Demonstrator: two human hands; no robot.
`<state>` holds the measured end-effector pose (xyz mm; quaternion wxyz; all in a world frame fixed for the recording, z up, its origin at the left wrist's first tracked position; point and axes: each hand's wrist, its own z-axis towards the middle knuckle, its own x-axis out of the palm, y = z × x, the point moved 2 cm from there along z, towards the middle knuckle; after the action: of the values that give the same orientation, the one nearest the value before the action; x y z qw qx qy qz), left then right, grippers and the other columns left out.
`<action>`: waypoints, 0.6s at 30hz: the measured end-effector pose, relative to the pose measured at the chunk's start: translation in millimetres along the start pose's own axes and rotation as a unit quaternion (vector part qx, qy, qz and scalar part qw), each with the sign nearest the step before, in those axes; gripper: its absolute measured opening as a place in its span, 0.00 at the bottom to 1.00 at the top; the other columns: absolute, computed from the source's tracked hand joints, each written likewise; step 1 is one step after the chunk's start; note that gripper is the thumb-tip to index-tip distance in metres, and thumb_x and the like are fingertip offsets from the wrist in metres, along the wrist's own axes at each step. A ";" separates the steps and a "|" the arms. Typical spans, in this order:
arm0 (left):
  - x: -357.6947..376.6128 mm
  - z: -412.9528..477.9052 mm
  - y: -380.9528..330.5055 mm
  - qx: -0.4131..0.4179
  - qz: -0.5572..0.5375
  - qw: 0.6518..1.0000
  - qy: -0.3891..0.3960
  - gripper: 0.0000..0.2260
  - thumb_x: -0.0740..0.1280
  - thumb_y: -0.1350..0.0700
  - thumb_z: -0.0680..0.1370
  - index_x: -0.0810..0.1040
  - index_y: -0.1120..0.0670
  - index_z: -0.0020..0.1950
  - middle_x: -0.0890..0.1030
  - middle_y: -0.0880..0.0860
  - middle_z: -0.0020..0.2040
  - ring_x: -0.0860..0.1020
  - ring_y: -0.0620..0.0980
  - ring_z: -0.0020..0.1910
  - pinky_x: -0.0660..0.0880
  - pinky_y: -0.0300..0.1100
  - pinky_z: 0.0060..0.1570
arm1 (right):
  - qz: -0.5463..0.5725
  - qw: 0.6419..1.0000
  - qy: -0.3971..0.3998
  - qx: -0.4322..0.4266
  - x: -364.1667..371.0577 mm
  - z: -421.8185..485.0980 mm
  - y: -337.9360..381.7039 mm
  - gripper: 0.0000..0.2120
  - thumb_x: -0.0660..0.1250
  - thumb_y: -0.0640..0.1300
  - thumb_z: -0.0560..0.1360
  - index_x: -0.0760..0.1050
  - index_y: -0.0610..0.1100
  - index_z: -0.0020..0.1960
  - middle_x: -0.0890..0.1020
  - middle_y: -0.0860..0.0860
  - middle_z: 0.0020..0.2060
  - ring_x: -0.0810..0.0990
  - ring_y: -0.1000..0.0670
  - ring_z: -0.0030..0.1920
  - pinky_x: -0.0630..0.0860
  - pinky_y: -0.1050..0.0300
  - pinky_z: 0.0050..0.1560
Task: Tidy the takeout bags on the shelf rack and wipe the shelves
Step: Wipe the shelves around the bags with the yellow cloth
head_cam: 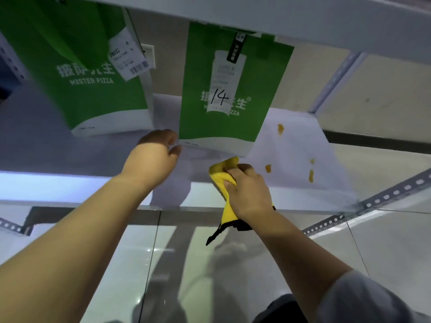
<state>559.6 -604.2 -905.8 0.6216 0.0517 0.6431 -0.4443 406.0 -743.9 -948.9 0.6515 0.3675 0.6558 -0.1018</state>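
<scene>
Head view: right hand (247, 190) clenches the yellow cloth (224, 176), orange stains (311, 176) lying to its right on the shelf (291, 145); left hand (156, 157), empty and half-open, nears the bag marked 14 (224, 89).

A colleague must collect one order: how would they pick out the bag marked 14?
On the white shelf stand two green takeout bags. Take the right-hand bag, just behind the right hand holding the yellow cloth. Only it has "14" handwritten in black on its receipt; the left bag has none.
</scene>
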 end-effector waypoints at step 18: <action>30.6 69.0 -10.3 -0.070 -0.092 0.993 -0.036 0.24 0.65 0.50 0.77 0.64 0.57 0.70 0.74 0.58 0.65 0.72 0.58 0.64 0.69 0.47 0.59 | 0.004 0.997 0.054 -0.060 23.3 14.8 -32.5 0.17 0.61 0.53 0.76 0.70 0.59 0.65 0.67 0.53 0.67 0.66 0.43 0.58 0.71 0.49 0.55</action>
<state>598.5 -669.1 -914.9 0.6030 -0.0672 0.6518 -0.4550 400.3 -767.9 -983.7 0.6365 0.3357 0.6932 -0.0398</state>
